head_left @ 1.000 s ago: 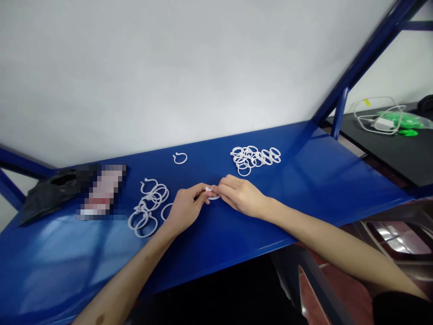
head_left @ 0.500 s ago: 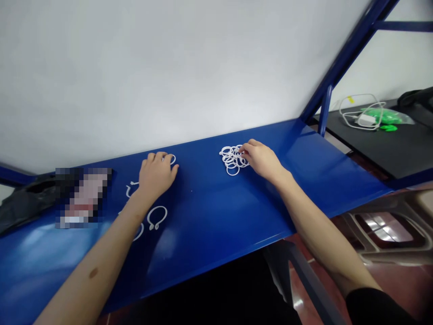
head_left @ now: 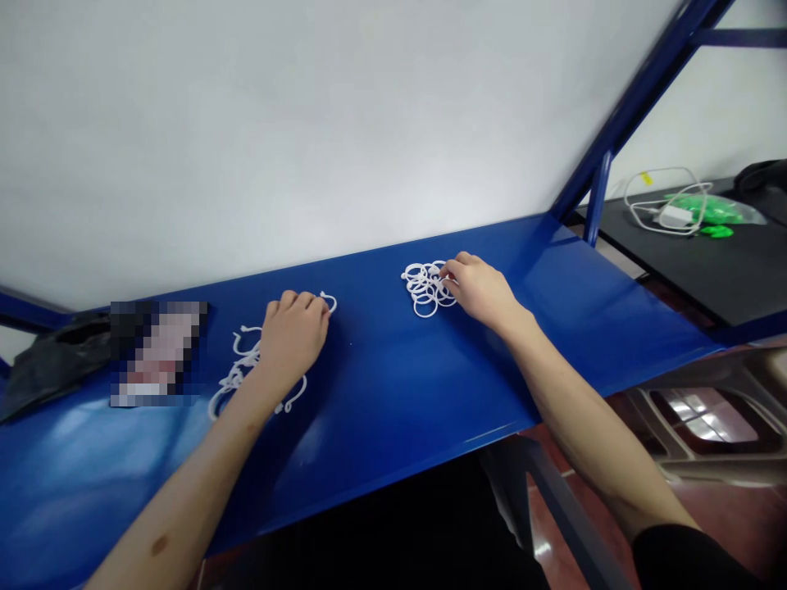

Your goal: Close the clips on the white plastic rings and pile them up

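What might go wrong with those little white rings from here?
The rings in the right-hand pile overlap, so the right hand might drag or scatter several at once. The left forearm crosses over the left group of rings and could nudge them. The left hand partly covers a lone ring; its hold is hidden, and a loose one might let the ring slip.

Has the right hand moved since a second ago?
Yes. Judged against the blue table, the right hand has moved rightward and back toward the wall; it is now at the ring pile.
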The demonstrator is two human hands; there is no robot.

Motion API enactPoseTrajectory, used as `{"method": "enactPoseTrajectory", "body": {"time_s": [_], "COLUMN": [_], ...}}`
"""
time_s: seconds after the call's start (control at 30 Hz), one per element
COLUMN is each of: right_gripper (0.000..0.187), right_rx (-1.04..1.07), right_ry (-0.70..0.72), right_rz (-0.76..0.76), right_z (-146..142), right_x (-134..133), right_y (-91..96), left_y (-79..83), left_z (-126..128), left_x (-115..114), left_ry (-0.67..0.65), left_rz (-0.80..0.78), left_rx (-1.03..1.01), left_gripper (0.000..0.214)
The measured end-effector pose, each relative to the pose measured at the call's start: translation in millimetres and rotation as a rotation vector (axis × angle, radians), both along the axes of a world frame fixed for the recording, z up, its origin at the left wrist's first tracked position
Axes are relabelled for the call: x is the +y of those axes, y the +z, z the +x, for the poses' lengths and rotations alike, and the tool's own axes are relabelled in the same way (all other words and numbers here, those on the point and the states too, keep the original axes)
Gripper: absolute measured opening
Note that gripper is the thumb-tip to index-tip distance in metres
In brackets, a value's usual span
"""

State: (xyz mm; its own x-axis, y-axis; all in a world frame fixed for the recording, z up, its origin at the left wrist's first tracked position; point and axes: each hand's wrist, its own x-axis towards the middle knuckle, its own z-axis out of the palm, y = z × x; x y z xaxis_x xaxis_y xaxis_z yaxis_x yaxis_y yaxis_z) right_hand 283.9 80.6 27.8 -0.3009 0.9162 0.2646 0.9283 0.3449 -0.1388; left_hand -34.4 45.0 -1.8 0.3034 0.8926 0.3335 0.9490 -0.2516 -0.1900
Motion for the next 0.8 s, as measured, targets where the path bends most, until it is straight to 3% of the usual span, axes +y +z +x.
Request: {"method": "enactPoseTrajectory", "body": {"time_s": [0.23,0.4,0.5,0.8], "right_gripper": [0.017,0.022,0.021,0.018], "right_rx": [0.23,0.659,0.85,0.9], "right_ry": [0.122,0.37,0.402,0.401], "right_rz": [0.105,-0.198,-0.284,-0.252], "right_z": [-15.7,-54.1,-73.5,-81.7], "right_x": [-9.4,-36.3,-51.1,-55.2], "right_y": [1.3,-6.7,-17.8,-29.3], "left_y": [-0.3,4.3,2.4,-1.5], "left_z": [20.8,33.8,38.8,38.8], "left_x": [-25.6,-38.1,-41.6,-44.3], "left_ry": [-0.217,-0.418,-0.516,-0.552], "left_rz": [0.139,0.231,0.272,0.21], "left_rx": [-0.214,-0.236,-0.174,-0.166], "left_gripper": [0.02,0.013,0.012,0.019]}}
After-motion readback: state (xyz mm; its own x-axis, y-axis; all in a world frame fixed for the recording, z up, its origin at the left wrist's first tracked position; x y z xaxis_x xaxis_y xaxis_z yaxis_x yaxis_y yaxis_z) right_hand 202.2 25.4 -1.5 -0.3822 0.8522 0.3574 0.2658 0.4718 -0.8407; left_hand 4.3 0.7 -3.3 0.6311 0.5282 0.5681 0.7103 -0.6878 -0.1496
